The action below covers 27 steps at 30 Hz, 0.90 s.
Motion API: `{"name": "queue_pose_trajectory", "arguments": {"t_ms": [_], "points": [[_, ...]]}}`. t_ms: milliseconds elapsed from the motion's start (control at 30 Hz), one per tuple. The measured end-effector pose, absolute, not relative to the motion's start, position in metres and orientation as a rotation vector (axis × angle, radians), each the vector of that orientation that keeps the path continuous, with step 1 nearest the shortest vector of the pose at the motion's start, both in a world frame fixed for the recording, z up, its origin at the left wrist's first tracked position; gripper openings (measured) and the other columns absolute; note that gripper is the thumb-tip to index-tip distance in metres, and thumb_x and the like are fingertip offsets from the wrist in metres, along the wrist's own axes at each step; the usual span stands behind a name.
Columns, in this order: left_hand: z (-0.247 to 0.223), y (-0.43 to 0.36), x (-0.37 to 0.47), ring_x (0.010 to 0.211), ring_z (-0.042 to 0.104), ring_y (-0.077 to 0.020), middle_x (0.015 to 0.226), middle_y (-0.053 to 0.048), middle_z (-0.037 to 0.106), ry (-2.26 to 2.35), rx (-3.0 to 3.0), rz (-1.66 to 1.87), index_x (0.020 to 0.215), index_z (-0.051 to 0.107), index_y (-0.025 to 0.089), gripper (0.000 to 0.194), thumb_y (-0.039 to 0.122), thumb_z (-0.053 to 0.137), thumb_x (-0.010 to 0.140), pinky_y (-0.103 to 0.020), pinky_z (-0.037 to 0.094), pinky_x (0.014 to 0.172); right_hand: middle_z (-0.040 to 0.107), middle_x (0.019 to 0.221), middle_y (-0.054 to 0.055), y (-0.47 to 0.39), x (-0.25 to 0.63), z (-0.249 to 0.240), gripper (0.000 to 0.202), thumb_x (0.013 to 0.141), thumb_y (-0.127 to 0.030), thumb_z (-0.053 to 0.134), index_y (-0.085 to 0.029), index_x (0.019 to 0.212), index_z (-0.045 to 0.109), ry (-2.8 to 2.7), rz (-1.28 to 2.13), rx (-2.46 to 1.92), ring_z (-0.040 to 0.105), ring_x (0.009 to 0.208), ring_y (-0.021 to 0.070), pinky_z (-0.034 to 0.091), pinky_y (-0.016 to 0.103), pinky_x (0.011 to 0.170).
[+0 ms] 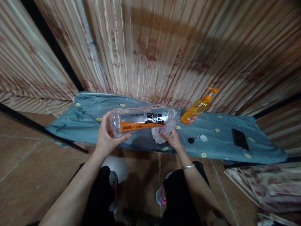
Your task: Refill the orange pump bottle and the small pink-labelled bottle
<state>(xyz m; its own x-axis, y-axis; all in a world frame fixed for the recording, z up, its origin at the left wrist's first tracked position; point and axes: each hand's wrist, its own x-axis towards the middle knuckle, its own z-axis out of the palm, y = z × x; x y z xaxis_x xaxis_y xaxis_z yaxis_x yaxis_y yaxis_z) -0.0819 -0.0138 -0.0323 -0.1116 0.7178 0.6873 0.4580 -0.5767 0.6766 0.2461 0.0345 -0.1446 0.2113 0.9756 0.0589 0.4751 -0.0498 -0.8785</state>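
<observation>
A clear plastic bottle (141,118) with an orange and silver label is held sideways above the cloth. My left hand (107,133) wraps round its left end, with the thumb along the lower side. At the right end, my right hand (173,138) has its fingers closed on the clear plastic; the exact grip is partly hidden. Just below the bottle, left of my right fingers, shows a whitish piece with a scalloped edge (157,135), partly covered. To the right stands a pump bottle (195,110) of yellow-orange liquid.
A blue-grey cloth with yellow prints (77,122) covers the low bench. On it, to the right, lie a small black object (191,140), a white round piece (203,138) and a dark flat phone-like object (240,140). Behind hangs a pleated curtain (145,56); a dark pole (54,47) slants at the left.
</observation>
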Motion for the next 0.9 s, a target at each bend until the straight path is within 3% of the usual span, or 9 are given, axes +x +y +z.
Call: {"name": "queue_pose_trajectory", "arguments": {"t_ms": [300,567,900], "points": [[-0.0322,-0.0143,-0.0830,0.122,0.070,-0.0384,0.130,-0.014,0.069,1.345,1.918,1.725,0.137,0.052,0.026,0.095,0.063,0.094,0.059,-0.056,0.063,0.098,0.080,0.115,0.009,0.0388,0.2512,-0.1499,0.075,0.064,-0.040,0.089,-0.021,0.131,0.062,-1.393,0.812,-1.620,0.077,0.107,0.0344,0.060,0.053,0.097],[-0.0294,-0.0140,-0.0821,0.125,0.068,-0.0402,0.131,-0.017,0.068,1.300,1.904,1.751,0.135,0.053,0.022,0.099,0.074,0.089,0.058,-0.061,0.059,0.104,0.080,0.113,0.012,0.0333,0.2453,-0.1420,0.064,0.066,-0.038,0.086,-0.019,0.123,0.065,-1.383,0.759,-1.643,0.076,0.107,0.0348,0.059,0.053,0.098],[-0.0300,-0.0134,-0.0827,0.125,0.068,-0.0392,0.132,-0.017,0.067,1.330,1.918,1.718,0.136,0.051,0.023,0.100,0.074,0.089,0.059,-0.058,0.059,0.104,0.080,0.108,0.011,0.0338,0.2469,-0.1438,0.060,0.065,-0.040,0.087,-0.020,0.117,0.066,-1.376,0.742,-1.687,0.076,0.104,0.0353,0.060,0.053,0.096]]}}
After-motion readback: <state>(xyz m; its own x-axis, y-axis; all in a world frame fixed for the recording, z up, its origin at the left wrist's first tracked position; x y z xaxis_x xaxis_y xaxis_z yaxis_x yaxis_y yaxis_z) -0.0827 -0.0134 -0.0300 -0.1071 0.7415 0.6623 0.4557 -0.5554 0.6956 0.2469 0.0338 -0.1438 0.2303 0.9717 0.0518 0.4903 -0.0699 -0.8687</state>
